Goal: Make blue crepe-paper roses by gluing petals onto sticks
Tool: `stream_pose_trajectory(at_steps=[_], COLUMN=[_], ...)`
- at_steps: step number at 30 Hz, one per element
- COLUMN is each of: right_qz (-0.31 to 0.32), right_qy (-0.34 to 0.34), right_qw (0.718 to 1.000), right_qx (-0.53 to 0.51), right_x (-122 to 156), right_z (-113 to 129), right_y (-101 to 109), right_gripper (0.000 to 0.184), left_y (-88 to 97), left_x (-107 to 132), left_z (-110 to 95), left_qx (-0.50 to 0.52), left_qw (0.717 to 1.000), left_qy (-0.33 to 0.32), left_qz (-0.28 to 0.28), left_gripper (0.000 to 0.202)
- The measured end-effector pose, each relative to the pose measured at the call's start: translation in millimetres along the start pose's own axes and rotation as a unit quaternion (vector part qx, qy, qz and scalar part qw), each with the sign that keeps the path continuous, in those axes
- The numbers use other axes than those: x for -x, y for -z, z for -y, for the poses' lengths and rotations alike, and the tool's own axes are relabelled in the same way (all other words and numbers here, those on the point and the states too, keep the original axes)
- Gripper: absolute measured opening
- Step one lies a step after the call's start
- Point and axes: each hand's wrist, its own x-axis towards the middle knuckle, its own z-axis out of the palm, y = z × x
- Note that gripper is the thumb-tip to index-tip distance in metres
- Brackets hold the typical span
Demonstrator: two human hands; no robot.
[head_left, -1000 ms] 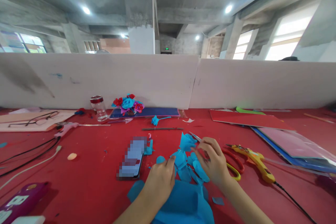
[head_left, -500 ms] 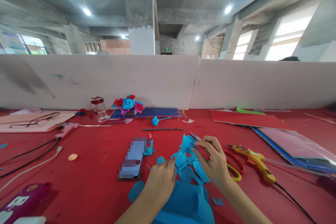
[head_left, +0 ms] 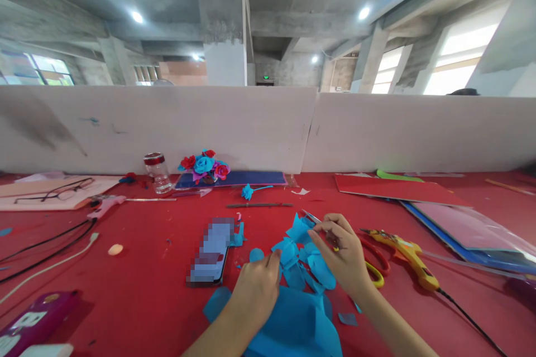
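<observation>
My left hand (head_left: 256,290) rests with curled fingers on a blue crepe paper sheet (head_left: 293,326), its thumb against the cut blue petals (head_left: 293,256) piled in front. My right hand (head_left: 341,254) is closed in a pinch on one blue petal (head_left: 300,228) near the tip of the red-and-yellow scissors (head_left: 371,259), which lie on the red table just behind that hand.
A phone (head_left: 211,251) lies left of the petals. A yellow glue gun (head_left: 408,256) with a cord lies to the right, beside coloured sheets (head_left: 456,223). Paper flowers (head_left: 204,165), a glass jar (head_left: 156,170), glasses (head_left: 54,189) and cables (head_left: 46,245) sit farther back and left.
My right hand has lifted slightly and drawn its fingers into a tighter pinch on the petal. My left hand has stayed put.
</observation>
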Motion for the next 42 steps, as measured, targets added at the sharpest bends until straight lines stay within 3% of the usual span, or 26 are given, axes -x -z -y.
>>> stream_pose_trajectory(at_steps=[6,10,15,18,21,33,42], right_qz=[-0.014,-0.049,-0.062,-0.025,0.014,0.084,0.071], right_qy=[0.014,0.06,0.211,0.302,0.34,0.328,0.307], right_qw=[1.0,0.997,0.968,0.935,0.914,0.906,0.92], right_qx=[0.007,0.026,0.119,0.184,0.221,0.254,0.233], right_x=[-1,0,4,6,6,13,10], right_z=[-2,-5,-10,-13,-17,-15,-10], right_y=[-2,-2,4,7,6,3,1], right_gripper=[0.01,0.015,0.008,0.019,0.021,0.024,0.019], left_y=[0.1,-1.9,-2.8,-2.0,-1.3,0.3,6.0], left_x=[-1,-2,-2,-1,-2,0,3], left_z=[0,1,1,1,2,-1,-3], left_qx=[0.015,0.046,0.091,0.089,0.07,-0.036,-0.122], left_qw=[1.0,0.998,0.994,0.994,0.996,0.998,0.988], left_qy=[-0.001,0.004,0.007,0.007,0.003,-0.029,-0.088], left_qz=[-0.002,-0.03,-0.061,-0.057,-0.047,-0.032,-0.044], left_gripper=[0.04,0.036,0.032,0.033,0.034,0.042,0.052])
